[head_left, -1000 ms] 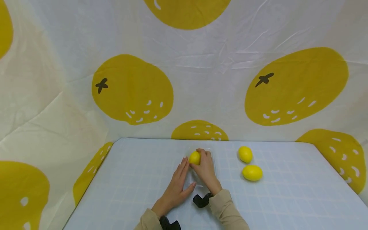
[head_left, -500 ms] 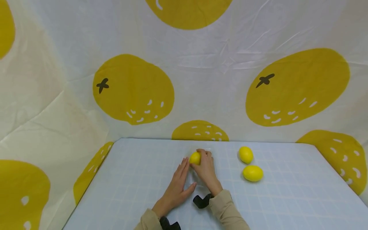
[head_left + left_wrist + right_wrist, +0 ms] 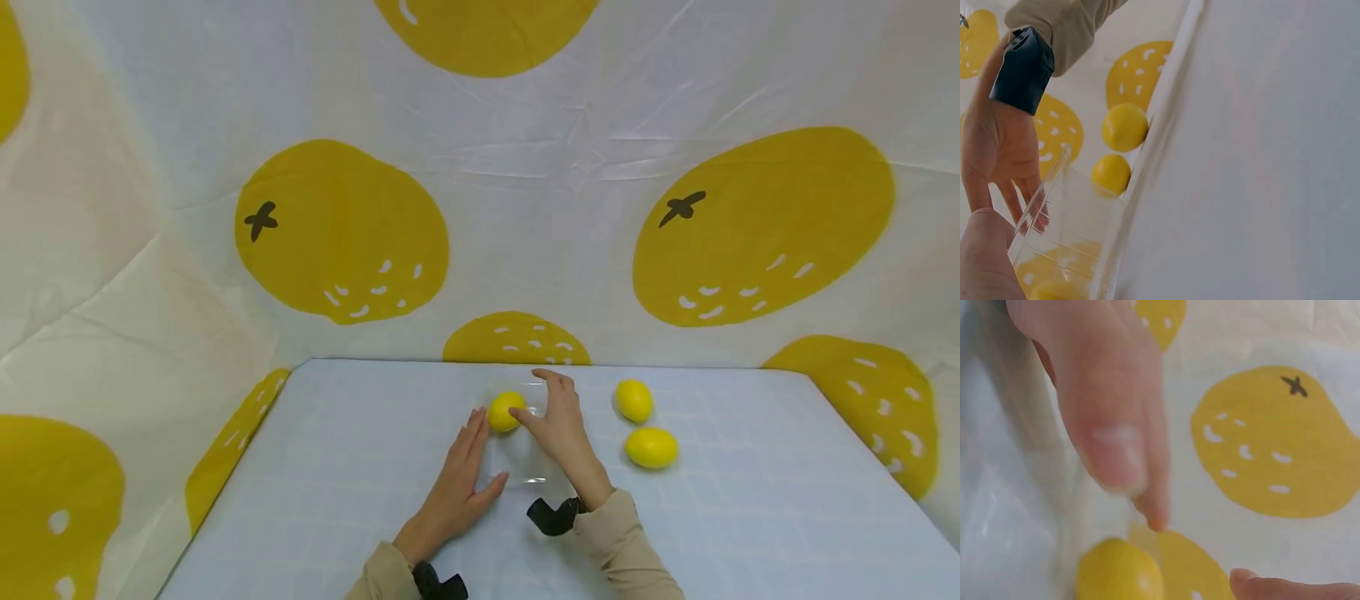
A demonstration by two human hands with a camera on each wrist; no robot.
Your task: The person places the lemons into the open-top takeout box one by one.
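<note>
A: What are the fingers doing?

B: The right hand [image 3: 562, 425] has its fingers straight and a little spread. They hold nothing. The thumb tip is just beside the lemon in the box [image 3: 506, 411]. I cannot tell if it touches.

A: And the other one?

B: The left hand [image 3: 459, 483] lies flat with its fingers straight and close together. The fingertips rest against the left side of the clear plastic box [image 3: 525, 454].

A: Where is that lemon?

B: It sits at the far left corner of the clear box, between the two hands.

A: What else is there?

B: Two more lemons lie to the right, well apart from the box. One is the far lemon [image 3: 634, 400]. One is the near lemon [image 3: 652, 447]. All of it sits on a pale blue checked table [image 3: 750, 517]. Behind is a cloth with big yellow fruit [image 3: 480, 183].
</note>
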